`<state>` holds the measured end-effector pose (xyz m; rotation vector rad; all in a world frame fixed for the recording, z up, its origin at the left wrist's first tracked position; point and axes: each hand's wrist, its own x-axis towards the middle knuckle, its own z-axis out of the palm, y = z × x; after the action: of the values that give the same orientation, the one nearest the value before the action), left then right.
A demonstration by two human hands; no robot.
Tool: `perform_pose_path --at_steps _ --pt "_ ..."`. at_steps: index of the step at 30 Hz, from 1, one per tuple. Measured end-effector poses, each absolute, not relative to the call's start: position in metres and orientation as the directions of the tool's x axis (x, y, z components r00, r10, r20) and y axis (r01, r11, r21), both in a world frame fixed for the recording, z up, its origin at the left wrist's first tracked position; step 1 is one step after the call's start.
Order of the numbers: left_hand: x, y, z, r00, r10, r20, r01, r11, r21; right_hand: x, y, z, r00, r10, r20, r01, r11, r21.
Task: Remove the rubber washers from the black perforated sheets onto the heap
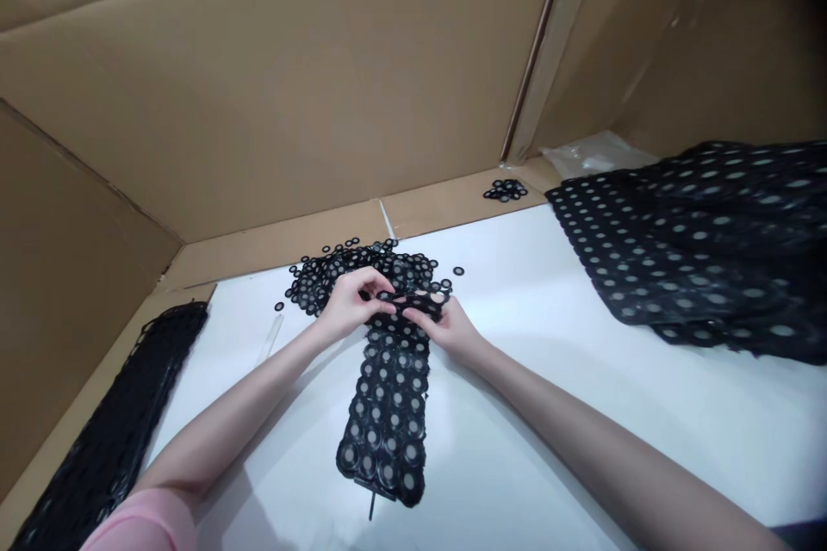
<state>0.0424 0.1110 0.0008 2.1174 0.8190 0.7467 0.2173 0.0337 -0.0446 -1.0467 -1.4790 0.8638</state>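
Observation:
A black rubber strip with rows of pale round spots (386, 417) lies lengthwise on the white table, its far end lifted between my hands. My left hand (352, 301) pinches the raised edge with thumb and forefinger. On the other side, my right hand (456, 330) grips the same end, thumb on the near face and fingers behind it. Just beyond my hands spreads a heap of small black rings (314, 282), partly hidden by them. A thin dark pin-like piece (371, 505) sticks out at the strip's near end.
Spotted black rubber sheets (685, 241) are piled at the right, by a clear plastic bag (598, 155). A stack of black strips (122, 422) lies at the left. More rings (506, 189) sit on the cardboard ledge. Cardboard walls (336, 86) enclose the table (517, 482).

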Motion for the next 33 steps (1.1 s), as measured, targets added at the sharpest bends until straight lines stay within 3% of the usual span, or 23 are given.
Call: perform_pose_path --at_steps 6,13,18,21,23,25,27,30,33 --pt "0.045 0.105 -0.001 0.538 0.818 0.203 0.322 -0.422 0.847 0.218 0.033 -0.044 -0.048 0.941 0.336 0.224 0.338 -0.914" --pt "0.042 0.112 0.006 0.649 0.736 0.191 0.181 -0.394 0.901 0.218 0.033 -0.043 -0.039 0.95 0.31 0.215 0.311 -0.926" --pt "0.044 0.12 0.008 0.4 0.898 0.184 0.035 -0.216 0.976 0.216 0.034 -0.053 -0.017 0.964 0.265 0.203 0.263 -0.943" --pt "0.039 0.137 0.017 0.189 0.941 0.28 -0.075 -0.27 0.96 0.214 0.035 -0.055 0.052 0.978 0.204 0.181 0.192 -0.965" --pt "0.035 0.15 0.022 0.166 0.928 0.333 0.013 -0.34 0.94 0.214 0.034 -0.053 0.083 0.981 0.174 0.126 0.163 -0.979" --pt "0.032 0.158 0.024 0.253 0.917 0.31 0.158 -0.355 0.921 0.216 0.034 -0.05 0.07 0.987 0.146 0.079 0.14 -0.987" --pt "0.032 0.157 0.023 0.342 0.884 0.317 0.311 -0.425 0.85 0.219 0.035 -0.047 0.036 0.991 0.128 0.048 0.126 -0.991" --pt "0.037 0.138 0.023 0.38 0.732 0.565 0.422 -0.681 0.599 0.223 0.038 -0.049 -0.002 0.993 0.116 0.021 0.117 -0.993" --pt "0.048 0.114 0.025 0.537 0.453 0.712 0.262 -0.892 0.369 0.224 0.04 -0.051 -0.002 0.994 0.108 -0.002 0.108 -0.994"
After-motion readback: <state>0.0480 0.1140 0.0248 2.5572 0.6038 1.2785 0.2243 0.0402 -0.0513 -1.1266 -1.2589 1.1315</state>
